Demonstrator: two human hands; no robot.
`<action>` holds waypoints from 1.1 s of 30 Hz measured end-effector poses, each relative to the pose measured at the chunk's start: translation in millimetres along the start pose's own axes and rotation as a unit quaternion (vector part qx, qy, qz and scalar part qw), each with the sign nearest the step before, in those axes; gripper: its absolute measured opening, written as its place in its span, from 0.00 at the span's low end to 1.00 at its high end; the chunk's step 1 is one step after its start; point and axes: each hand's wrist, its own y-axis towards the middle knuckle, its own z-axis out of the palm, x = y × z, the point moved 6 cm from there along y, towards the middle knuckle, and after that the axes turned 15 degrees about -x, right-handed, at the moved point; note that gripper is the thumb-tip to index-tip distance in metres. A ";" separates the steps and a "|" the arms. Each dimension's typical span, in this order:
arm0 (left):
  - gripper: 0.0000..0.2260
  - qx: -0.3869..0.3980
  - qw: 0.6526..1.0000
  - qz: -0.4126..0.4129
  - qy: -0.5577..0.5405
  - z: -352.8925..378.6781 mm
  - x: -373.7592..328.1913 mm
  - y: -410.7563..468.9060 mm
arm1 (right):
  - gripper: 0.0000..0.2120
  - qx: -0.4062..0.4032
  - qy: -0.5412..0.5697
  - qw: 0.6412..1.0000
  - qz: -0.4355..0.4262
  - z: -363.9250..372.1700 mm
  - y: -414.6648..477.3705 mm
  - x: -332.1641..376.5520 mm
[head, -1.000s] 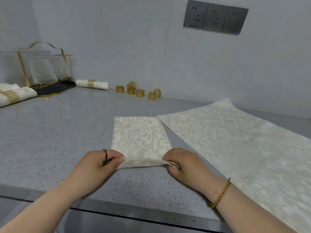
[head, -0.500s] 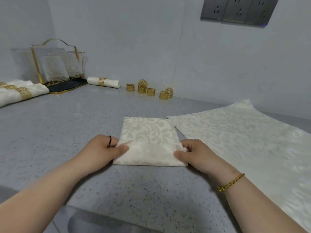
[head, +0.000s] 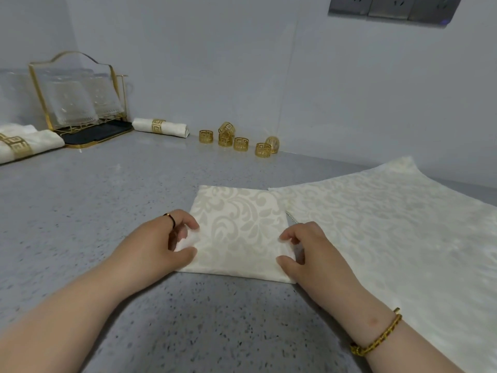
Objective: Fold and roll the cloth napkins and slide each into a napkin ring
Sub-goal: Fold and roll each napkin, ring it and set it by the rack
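A cream damask napkin (head: 239, 227) lies folded into a small rectangle on the grey speckled counter (head: 107, 211). My left hand (head: 158, 246) pinches its left edge between thumb and curled fingers, with the cloth bunched slightly there. At the right edge, my right hand (head: 314, 251) pinches the cloth the same way. Several gold napkin rings (head: 240, 144) stand loose by the back wall, beyond the napkin.
A large matching cloth (head: 390, 224) lies spread flat just right of the napkin. One rolled napkin in a ring (head: 160, 127) lies at the back, two more (head: 24, 144) at the far left. A gold-framed glass rack (head: 75, 103) stands in the back left corner.
The near edge that both hands held lifted has been folded forward, making the napkin shorter. Both hands now grip its side edges. The camera has tilted lower and closer.
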 end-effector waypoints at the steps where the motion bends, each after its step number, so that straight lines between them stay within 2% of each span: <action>1: 0.16 0.004 1.000 0.020 0.001 -0.2 -0.5 -0.7 | 0.12 -0.004 -0.006 1.000 -0.016 -1.4 -0.1 1.9; 5: 0.11 0.042 0.996 0.076 -0.017 0.6 -5.6 -3.2 | 0.09 0.009 -0.005 0.995 -0.097 -0.8 -1.0 9.6; 11: 0.21 0.046 0.997 0.044 -0.032 -3.3 7.7 -2.9 | 0.09 0.053 0.036 0.994 -0.091 -0.2 0.0 1.0; 12: 0.19 0.052 0.997 0.043 -0.040 -4.3 6.5 -3.5 | 0.09 0.063 0.049 0.994 -0.075 -1.6 -0.2 -1.8; 14: 0.05 0.078 0.996 0.030 -0.029 -4.8 7.9 -5.8 | 0.09 0.087 0.074 0.993 -0.043 -5.2 -0.7 -5.5; 16: 0.21 0.098 0.995 0.025 -0.023 -5.0 12.9 -7.7 | 0.11 0.122 0.074 0.989 -0.033 -8.4 -2.7 -5.5; 17: 0.26 0.096 0.995 0.028 -0.021 -5.1 14.5 -8.0 | 0.15 0.144 0.064 0.987 -0.033 -8.6 -4.5 -5.4; 18: 0.27 0.093 0.995 0.033 -0.014 -5.4 14.2 -8.0 | 0.19 0.162 0.050 0.985 -0.038 -7.9 -6.2 -5.2; 19: 0.25 0.089 0.995 0.039 -0.010 -5.8 13.3 -7.6 | 0.22 0.170 0.035 0.984 -0.046 -7.2 -7.3 -5.1; 21: 0.21 0.069 0.997 0.046 -0.012 -7.0 12.5 -6.7 | 0.22 0.143 0.010 0.987 -0.071 -6.8 -6.5 -3.3; 23: 0.19 0.055 0.997 0.054 0.004 -7.1 12.5 -6.3 | 0.18 0.100 0.002 0.991 -0.088 -7.4 -4.3 -1.2; 26: 0.17 0.068 0.995 0.069 0.037 -4.6 5.5 -6.5 | 0.11 0.085 0.023 0.993 -0.072 -9.4 -1.8 -2.2; 28: 0.17 0.086 0.994 0.065 0.028 -2.6 -1.2 -3.5 | 0.07 0.087 0.057 0.994 -0.037 -13.8 0.3 -5.9; 30: 0.16 0.122 0.992 0.039 0.013 -0.9 -8.2 3.3 | 0.08 0.077 0.090 0.993 0.001 -18.0 3.1 -11.8; 33: 0.02 0.207 0.978 -0.011 0.001 9.3 -11.2 17.9 | 0.07 0.058 0.141 0.987 0.058 -20.4 6.7 -21.8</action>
